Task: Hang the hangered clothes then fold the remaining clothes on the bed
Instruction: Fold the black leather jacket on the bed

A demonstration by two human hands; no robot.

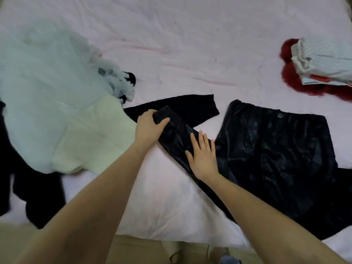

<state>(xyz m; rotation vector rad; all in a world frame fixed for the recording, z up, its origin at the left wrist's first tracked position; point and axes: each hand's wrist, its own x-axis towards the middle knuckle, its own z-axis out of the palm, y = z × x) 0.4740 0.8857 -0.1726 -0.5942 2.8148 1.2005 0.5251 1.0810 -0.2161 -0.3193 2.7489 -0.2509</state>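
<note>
So left hand [149,126] grips jacket [276,161] sleeve cuff, right hand [203,159] flat w/ straight fingers, pressing sleeve just beside it.

Two hands [150,126], one black jacket [276,159]

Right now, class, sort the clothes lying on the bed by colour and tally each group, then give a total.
Black: 3, the shiny coat, the knit piece behind its sleeve, and the dark garment at the left edge
White or cream: 2, the cream sweater and the sheer white garment
Red: 1, the fuzzy piece
Pale striped: 1, the folded shirt
Total: 7
</note>
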